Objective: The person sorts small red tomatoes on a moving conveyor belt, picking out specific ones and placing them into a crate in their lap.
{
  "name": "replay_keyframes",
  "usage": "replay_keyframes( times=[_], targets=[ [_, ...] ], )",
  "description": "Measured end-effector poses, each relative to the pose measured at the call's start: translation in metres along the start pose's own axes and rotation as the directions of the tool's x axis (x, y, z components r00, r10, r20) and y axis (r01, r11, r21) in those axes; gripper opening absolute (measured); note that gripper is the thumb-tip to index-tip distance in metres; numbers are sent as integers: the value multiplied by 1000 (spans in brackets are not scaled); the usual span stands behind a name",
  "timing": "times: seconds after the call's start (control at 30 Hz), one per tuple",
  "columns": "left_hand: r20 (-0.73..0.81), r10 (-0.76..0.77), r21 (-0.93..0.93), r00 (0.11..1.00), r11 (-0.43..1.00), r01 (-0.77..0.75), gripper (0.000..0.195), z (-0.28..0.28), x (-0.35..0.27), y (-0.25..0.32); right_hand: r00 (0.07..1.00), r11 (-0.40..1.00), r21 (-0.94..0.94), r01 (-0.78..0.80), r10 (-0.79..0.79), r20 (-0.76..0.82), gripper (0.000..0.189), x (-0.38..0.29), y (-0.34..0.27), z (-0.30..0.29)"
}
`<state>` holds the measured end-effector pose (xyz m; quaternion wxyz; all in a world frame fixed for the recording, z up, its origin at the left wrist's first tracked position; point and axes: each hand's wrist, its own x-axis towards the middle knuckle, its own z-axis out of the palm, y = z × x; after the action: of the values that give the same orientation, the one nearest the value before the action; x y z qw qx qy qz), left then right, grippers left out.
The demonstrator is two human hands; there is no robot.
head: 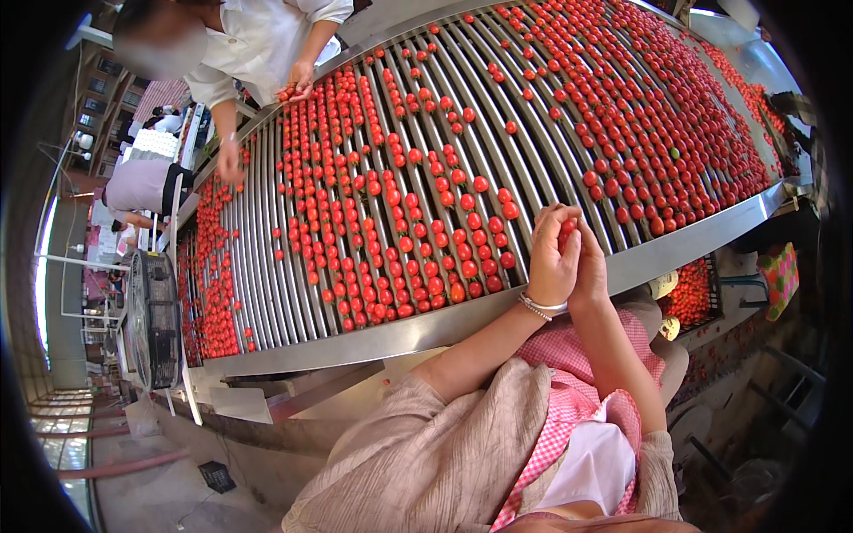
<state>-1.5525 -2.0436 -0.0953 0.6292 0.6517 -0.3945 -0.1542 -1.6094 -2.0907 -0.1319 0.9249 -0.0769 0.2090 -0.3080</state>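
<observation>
My left hand (554, 256), with a bracelet and a white band at the wrist, is pressed against my right hand (591, 265). The two are cupped together over the near edge of a metal roller conveyor (426, 340). Between the palms and fingers shows a red cherry tomato (567, 230); whether more lie inside is hidden. Rows of cherry tomatoes (406, 244) sit in the grooves between the rollers left of my hands. A denser spread of cherry tomatoes (656, 143) covers the rollers on the right, one greenish tomato (674, 153) among them.
Across the conveyor a person in a white shirt (260, 40) handles tomatoes with both hands. A black fan (154, 320) stands by the left end. Below the near rail, a crate of tomatoes (690, 290) sits beside my legs, near a colourful seat (780, 281). Other people work farther left.
</observation>
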Motion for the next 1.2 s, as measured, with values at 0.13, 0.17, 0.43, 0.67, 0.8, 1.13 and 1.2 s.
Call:
replay_keyframes(
  times=[0.13, 0.17, 0.43, 0.67, 0.8, 1.13, 1.2],
  targets=[
    [50, 196, 239, 979, 950, -202, 37, -1, -7, 12, 993, 980, 171, -97, 85, 78, 33, 4, -12, -4],
    [49, 201, 201, 978, 958, -206, 37, -7, -6, 20, 987, 971, 201, -127, 103, 127, 33, 6, -17, -7],
    [137, -190, 948, 972, 309, -73, 21, -146, -5, 6, 950, 964, 134, -227, 189, 248, 32, 12, -47, -3],
    [150, -179, 957, 972, 272, -97, 15, -134, 3, -17, 938, 969, 57, -242, 218, 268, 32, 7, -54, -4],
    [90, -146, 803, 985, 596, 15, 9, -151, 10, -20, 934, 970, 41, -239, 218, 284, 33, 6, -62, -8],
    [-105, -321, 984, 941, 102, 145, 22, -205, 13, -9, 938, 979, -23, -202, 201, 282, 35, 5, -74, -11],
    [-111, -327, 979, 939, 125, 159, 22, -206, 24, -9, 945, 978, -44, -203, 208, 253, 35, 6, -78, -10]
  ],
)
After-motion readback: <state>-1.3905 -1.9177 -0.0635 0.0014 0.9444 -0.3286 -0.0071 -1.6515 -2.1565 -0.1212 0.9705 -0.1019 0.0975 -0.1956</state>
